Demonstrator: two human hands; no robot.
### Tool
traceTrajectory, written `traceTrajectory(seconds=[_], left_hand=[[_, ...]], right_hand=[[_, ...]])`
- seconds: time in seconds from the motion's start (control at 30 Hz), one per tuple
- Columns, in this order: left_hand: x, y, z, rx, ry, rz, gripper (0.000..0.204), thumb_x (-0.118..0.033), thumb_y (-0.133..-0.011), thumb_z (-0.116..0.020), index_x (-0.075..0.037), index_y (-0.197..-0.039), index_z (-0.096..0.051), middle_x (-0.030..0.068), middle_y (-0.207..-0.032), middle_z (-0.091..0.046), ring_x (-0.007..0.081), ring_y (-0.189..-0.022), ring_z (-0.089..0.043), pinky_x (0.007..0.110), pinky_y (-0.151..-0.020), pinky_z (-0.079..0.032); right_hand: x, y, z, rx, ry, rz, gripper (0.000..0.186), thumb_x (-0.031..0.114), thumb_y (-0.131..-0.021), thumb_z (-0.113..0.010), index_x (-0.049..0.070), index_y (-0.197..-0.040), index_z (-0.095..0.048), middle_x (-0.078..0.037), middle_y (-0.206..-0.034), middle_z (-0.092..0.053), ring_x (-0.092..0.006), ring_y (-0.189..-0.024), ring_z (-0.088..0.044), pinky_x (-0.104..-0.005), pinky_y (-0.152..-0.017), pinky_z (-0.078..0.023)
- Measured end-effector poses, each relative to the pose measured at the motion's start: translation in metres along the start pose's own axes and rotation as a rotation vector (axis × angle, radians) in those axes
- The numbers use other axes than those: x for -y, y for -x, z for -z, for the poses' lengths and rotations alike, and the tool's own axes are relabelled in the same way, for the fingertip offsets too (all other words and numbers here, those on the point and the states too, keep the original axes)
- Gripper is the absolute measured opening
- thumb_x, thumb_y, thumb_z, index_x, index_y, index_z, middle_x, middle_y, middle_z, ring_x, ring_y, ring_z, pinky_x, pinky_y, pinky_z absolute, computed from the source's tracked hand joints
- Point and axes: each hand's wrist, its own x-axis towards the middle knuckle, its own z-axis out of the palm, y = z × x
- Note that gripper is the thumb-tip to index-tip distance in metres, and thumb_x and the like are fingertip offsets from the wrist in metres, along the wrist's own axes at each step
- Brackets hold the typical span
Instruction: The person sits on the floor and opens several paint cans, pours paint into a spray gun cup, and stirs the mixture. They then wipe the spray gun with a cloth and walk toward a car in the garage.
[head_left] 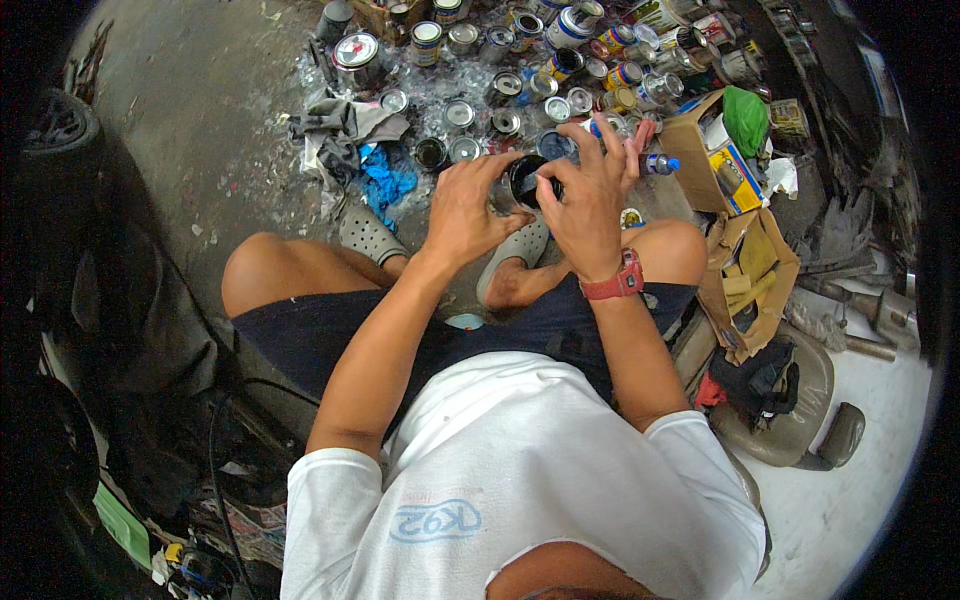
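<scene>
Between my hands, above my sandalled feet, is a small clear or metal container with black contents. My left hand grips its left side, fingers and thumb curved around it. My right hand, with a red watch at the wrist, is at the right rim, thumb and forefinger pinching what looks like a thin grey strip at the opening; the other fingers are raised. Just beyond stand open cans, one with dark contents, another with grey-blue contents.
Many cans crowd the messy floor ahead, with grey rags and blue crumpled material. At right are cardboard boxes, a green bag and a worn seat. A tyre and hose lie left.
</scene>
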Motion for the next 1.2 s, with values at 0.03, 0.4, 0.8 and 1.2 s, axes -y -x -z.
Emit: traceTrajectory(seconds=[0.03,0.4,0.8,1.2], left_hand=[[0.001,-0.003,-0.001,0.000,-0.001,-0.005,0.082,-0.025,-0.063,-0.093,-0.013,-0.138,-0.063,0.0129,-0.123,-0.070,0.0346,-0.113,-0.065,0.046,-0.100,-0.048],[0.007,-0.006,-0.006,-0.070,0.032,-0.013,0.078,-0.028,-0.063,-0.093,-0.012,-0.134,-0.063,0.0116,-0.117,-0.070,0.0351,-0.109,-0.064,0.046,-0.098,-0.047],[0.013,-0.015,0.004,-0.218,0.000,0.086,0.082,-0.024,-0.062,-0.097,-0.007,-0.135,-0.064,0.0145,-0.121,-0.071,0.0354,-0.112,-0.066,0.044,-0.099,-0.051],[0.003,-0.019,0.004,-0.067,0.021,-0.057,0.082,-0.023,-0.060,-0.096,-0.013,-0.136,-0.065,0.0124,-0.124,-0.071,0.0337,-0.116,-0.065,0.044,-0.101,-0.049]], right_hand=[[-0.002,-0.002,-0.002,0.000,-0.002,0.012,0.010,0.014,-0.080,-0.078,0.011,-0.087,-0.072,-0.007,-0.138,-0.058,-0.0343,-0.144,-0.038,-0.0609,-0.122,-0.019],[-0.004,-0.008,0.008,-0.066,-0.181,-0.023,0.011,0.006,-0.082,-0.075,0.007,-0.092,-0.071,-0.008,-0.113,-0.066,-0.0329,-0.117,-0.056,-0.0497,-0.108,-0.040],[-0.072,0.013,0.015,-0.111,-0.731,-0.576,0.011,0.011,-0.096,-0.074,0.002,-0.101,-0.075,-0.001,-0.085,-0.073,-0.0081,-0.077,-0.064,-0.0250,-0.069,-0.052],[-0.062,-0.008,-0.012,0.023,-1.202,-0.631,0.028,0.024,-0.097,-0.077,0.003,-0.114,-0.076,0.003,-0.085,-0.068,-0.0049,-0.078,-0.057,-0.0242,-0.066,-0.043]])
